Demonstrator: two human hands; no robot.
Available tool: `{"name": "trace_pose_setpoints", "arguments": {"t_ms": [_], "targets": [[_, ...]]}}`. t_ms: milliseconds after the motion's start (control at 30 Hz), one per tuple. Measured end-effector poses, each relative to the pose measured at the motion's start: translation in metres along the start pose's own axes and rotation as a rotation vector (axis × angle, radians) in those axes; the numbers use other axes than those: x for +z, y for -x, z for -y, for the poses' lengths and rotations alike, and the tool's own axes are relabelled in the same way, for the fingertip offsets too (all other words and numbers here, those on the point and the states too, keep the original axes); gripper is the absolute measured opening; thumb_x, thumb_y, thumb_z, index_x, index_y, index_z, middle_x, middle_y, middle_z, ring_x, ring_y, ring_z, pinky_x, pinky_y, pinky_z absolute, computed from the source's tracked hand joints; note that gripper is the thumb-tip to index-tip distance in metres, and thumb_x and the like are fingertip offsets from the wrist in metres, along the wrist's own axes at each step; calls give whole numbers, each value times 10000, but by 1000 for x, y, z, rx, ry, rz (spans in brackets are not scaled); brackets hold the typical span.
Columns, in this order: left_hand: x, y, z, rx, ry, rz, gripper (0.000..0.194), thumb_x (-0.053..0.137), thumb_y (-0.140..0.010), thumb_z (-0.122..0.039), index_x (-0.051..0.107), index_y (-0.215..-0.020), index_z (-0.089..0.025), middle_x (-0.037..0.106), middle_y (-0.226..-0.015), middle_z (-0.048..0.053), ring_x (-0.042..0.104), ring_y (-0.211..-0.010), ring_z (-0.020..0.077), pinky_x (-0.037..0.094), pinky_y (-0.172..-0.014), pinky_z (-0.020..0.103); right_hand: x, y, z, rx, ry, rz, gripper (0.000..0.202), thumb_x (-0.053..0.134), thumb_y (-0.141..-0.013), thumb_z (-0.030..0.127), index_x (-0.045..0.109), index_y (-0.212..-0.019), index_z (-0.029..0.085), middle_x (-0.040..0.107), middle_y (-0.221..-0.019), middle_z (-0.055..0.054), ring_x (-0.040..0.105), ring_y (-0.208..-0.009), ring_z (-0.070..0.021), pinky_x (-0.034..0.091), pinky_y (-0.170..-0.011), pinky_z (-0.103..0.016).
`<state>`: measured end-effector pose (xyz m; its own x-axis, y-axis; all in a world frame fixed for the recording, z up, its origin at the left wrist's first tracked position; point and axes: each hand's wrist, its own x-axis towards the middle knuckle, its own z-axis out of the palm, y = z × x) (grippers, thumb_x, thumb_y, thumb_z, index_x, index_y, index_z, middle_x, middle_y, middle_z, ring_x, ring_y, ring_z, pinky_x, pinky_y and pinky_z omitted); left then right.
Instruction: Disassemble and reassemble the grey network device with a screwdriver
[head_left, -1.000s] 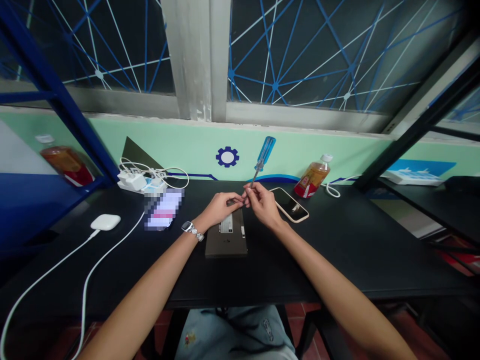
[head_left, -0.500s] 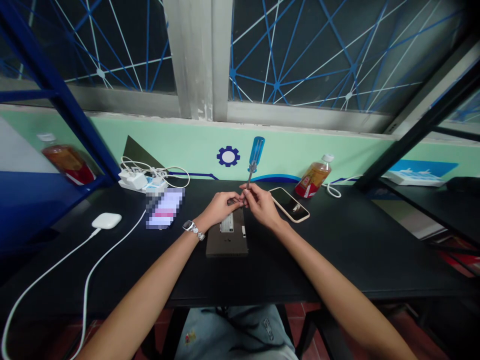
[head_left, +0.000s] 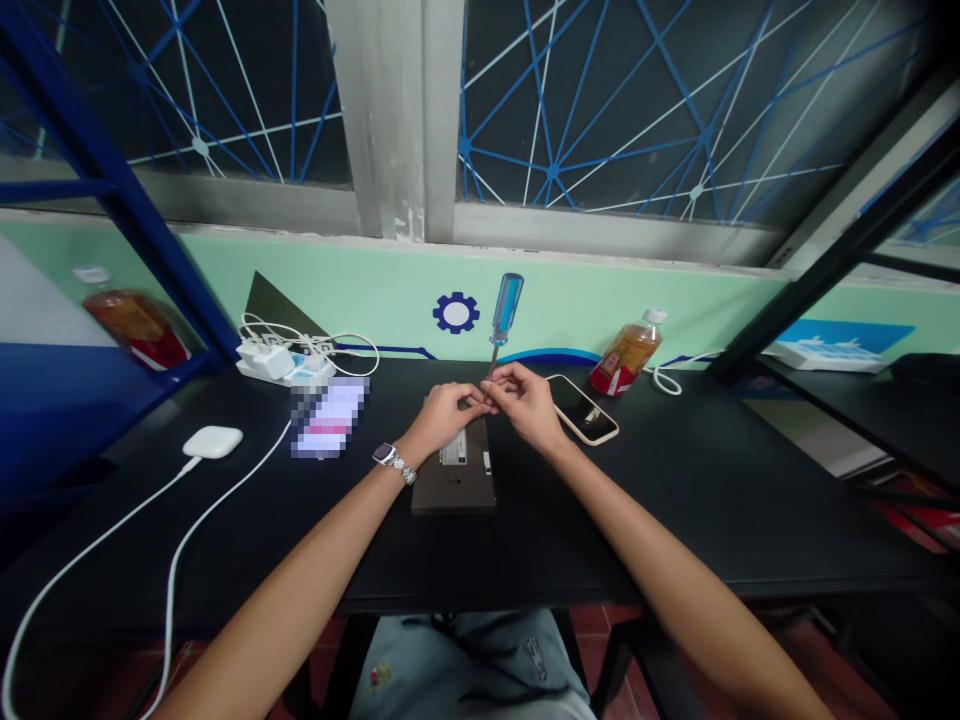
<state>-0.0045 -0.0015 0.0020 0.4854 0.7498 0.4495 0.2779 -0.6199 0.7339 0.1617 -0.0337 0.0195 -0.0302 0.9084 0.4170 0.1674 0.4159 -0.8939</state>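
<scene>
Two bare hands, the left hand [head_left: 448, 411] and the right hand [head_left: 531, 408], are meeting over the far end of a dark flat case [head_left: 452, 492] that is lying on the table [head_left: 540, 545]. A screwdriver [head_left: 502, 330] is standing nearly upright there, blue handle [head_left: 510, 298] uppermost. It is probably proving light and rigid, its slim metal shaft [head_left: 493, 360] smooth and its thick handle offering the surer hold. The right hand is pinching the shaft low down. The left hand is curling, thumb and fingertips close together beside the shaft's lower end; whether it is gripping anything is staying unclear.
</scene>
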Motion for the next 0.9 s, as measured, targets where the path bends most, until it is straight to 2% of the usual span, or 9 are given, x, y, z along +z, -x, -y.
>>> {"name": "trace_pose_setpoints", "arguments": {"t_ms": [133, 233, 400, 500, 600, 700, 800, 900], "targets": [[-2, 0, -1, 8, -114, -27, 126, 661, -854, -288, 717, -909, -189, 745, -896, 54, 670, -846, 213, 476, -763, 288, -1, 1, 2, -28, -17, 53, 268, 607, -882, 420, 621, -995, 177, 657, -790, -28, 605, -634, -132, 516, -568, -250], [-7, 0, -1, 45, -144, 38, 200, 602, -901, -330, 715, -1011, -207, 735, -939, 52, 648, -849, 209, 465, -747, 283, -1, 1, 3, -53, 3, 74, 280, 560, -915, 405, 626, -1065, 177, 683, -888, -52, 612, -668, -128, 508, -579, -240], [-9, 0, 1, 47, -67, 100, 226, 532, -938, -300, 722, -939, -178, 731, -848, 35, 643, -764, 189, 461, -705, 270, -2, 2, 4, -74, 66, 99, 316, 524, -931, 425, 633, -1109, 188, 687, -919, -61, 631, -724, -145, 525, -602, -245], [-7, 0, 1, 35, 26, 73, 191, 563, -918, -278, 717, -935, -165, 746, -897, 49, 669, -810, 195, 474, -750, 276, -1, 2, 3, -89, 157, 21, 327, 586, -887, 450, 645, -1088, 199, 666, -1040, -84, 626, -697, -141, 526, -554, -244], [-5, 0, -1, 21, 49, 42, 143, 613, -886, -270, 705, -900, -162, 751, -886, 56, 678, -826, 201, 479, -773, 284, -2, 2, 1, -70, 153, -44, 331, 671, -822, 459, 632, -1016, 194, 668, -886, -51, 626, -648, -147, 533, -533, -251], [-3, 0, -2, 10, 11, 8, 129, 641, -873, -287, 685, -852, -167, 744, -863, 49, 674, -817, 197, 476, -767, 285, -2, 1, 0, -45, 106, -40, 281, 674, -822, 452, 628, -907, 188, 639, -694, -11, 622, -596, -152, 544, -558, -267], [-3, 0, -1, 8, -50, -21, 118, 660, -862, -294, 681, -859, -178, 737, -881, 45, 665, -843, 200, 470, -778, 292, -2, 1, 1, -42, 84, -17, 260, 647, -848, 434, 655, -910, 181, 653, -704, -22, 627, -588, -154, 548, -578, -277], [-5, 1, 0, 28, -85, 15, 153, 634, -885, -310, 697, -967, -198, 735, -977, 58, 649, -929, 214, 468, -816, 306, -2, 2, 2, -36, 59, 20, 277, 617, -871, 422, 667, -990, 177, 680, -777, -38, 641, -610, -154, 551, -582, -275]]}}
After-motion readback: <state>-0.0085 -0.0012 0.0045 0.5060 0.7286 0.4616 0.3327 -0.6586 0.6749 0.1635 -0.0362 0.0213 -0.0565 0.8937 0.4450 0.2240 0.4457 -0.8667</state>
